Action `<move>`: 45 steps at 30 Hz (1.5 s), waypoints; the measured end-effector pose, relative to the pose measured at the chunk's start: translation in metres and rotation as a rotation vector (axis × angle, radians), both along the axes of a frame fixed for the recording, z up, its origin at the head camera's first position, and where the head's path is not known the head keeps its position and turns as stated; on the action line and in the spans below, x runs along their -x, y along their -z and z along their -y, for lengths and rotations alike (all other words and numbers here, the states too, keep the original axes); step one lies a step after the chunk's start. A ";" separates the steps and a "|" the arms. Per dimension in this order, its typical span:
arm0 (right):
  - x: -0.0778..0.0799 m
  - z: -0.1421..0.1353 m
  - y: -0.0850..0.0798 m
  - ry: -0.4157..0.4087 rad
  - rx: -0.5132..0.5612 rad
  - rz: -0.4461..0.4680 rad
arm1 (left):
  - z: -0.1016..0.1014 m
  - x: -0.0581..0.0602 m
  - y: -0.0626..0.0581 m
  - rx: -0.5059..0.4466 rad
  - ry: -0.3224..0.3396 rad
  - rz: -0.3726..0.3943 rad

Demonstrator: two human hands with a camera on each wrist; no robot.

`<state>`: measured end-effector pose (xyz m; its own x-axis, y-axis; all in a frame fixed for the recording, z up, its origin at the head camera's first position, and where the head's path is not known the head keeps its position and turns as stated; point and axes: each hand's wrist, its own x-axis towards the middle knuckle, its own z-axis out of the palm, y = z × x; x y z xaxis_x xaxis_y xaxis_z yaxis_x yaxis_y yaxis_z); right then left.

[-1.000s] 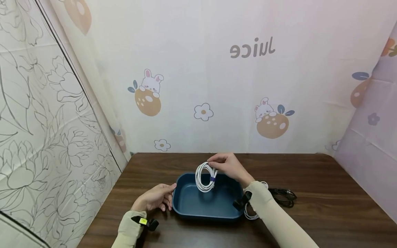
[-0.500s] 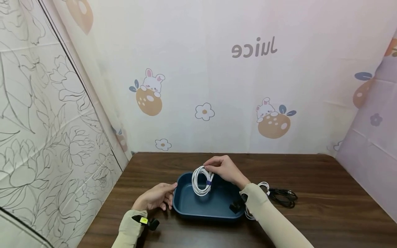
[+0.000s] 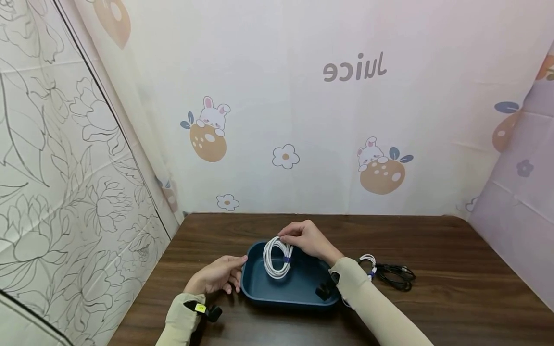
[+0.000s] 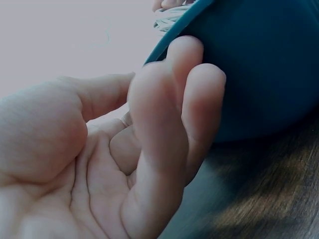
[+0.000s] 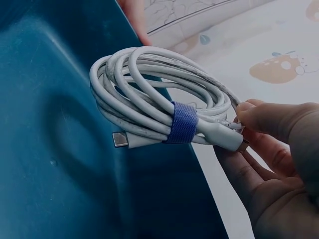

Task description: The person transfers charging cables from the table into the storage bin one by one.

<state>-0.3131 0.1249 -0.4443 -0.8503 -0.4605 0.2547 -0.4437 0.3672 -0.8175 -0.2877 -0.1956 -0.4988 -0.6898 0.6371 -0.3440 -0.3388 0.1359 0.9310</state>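
Observation:
A coiled white USB-C cable (image 3: 275, 259), bundled with a purple-blue strap (image 5: 183, 123), hangs over the inside of a dark blue rectangular tray (image 3: 298, 302). My right hand (image 3: 309, 241) pinches the coil at its upper right side between thumb and fingers. In the right wrist view the coil's shadow falls on the tray's inner surface, apart from the cable. At the tray's left end, my left hand (image 3: 218, 275) holds the rim, with the thumb at the edge. Its other fingers (image 4: 162, 117) are bent along the outer wall in the left wrist view.
To the tray's right lie another white cable (image 3: 368, 258) with a blue strap, partly hidden by the right forearm, and a coiled black cable (image 3: 396, 277). The brown wooden table (image 3: 459, 288) ends at a printed curtain (image 3: 320, 120) behind and at the sides.
My right hand has moved left and lower with the coiled white cable, bringing it deeper over the tray's left part. The left hand stays at the rim.

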 end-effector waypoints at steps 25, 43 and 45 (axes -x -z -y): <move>-0.001 0.021 0.004 -0.150 -0.142 0.045 | -0.001 0.000 0.000 0.000 -0.005 -0.003; 0.002 0.035 0.004 -0.287 -0.254 0.081 | -0.002 0.000 0.001 0.020 -0.010 -0.014; 0.002 0.036 0.003 -0.301 -0.256 0.088 | -0.002 0.000 0.001 0.018 -0.010 -0.014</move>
<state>-0.3149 0.0889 -0.4474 -0.6815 -0.7311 0.0316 -0.4945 0.4283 -0.7564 -0.2880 -0.1940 -0.5001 -0.7009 0.6239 -0.3456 -0.3269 0.1496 0.9331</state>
